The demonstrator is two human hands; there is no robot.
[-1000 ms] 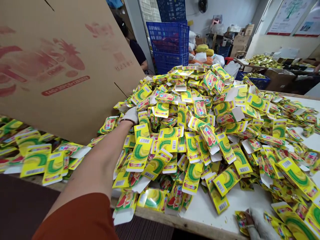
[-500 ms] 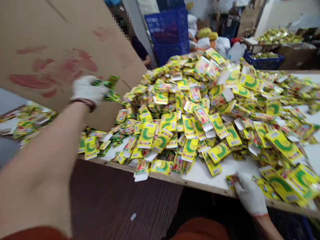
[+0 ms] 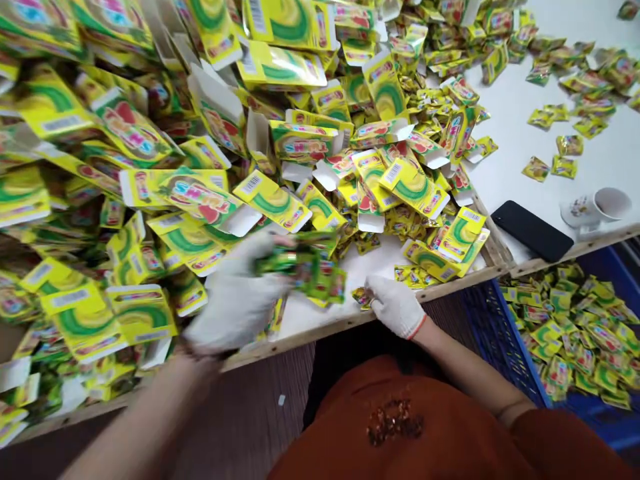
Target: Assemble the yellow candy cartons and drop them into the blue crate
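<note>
- Centre-left of the frame: the gloved left hand [image 3: 237, 297], blurred, has its fingers clamped on green candy packets [image 3: 323, 277].
- Just right of centre: the gloved right hand [image 3: 397, 307] pinches a small sachet [image 3: 361, 298] near the table [image 3: 510, 150] edge.
- Upper left: heaped yellow-green cartons [image 3: 193, 193].
- Right: black phone [image 3: 533, 230] beside a cup [image 3: 580, 210].

Open patch of table [image 3: 510, 110] on the right
Loose sachets [image 3: 564, 167] dot it; the phone [image 3: 533, 230] and mug [image 3: 595, 205] obstruct its near edge, while heaped candy boxes [image 3: 274, 201] block the left.
</note>
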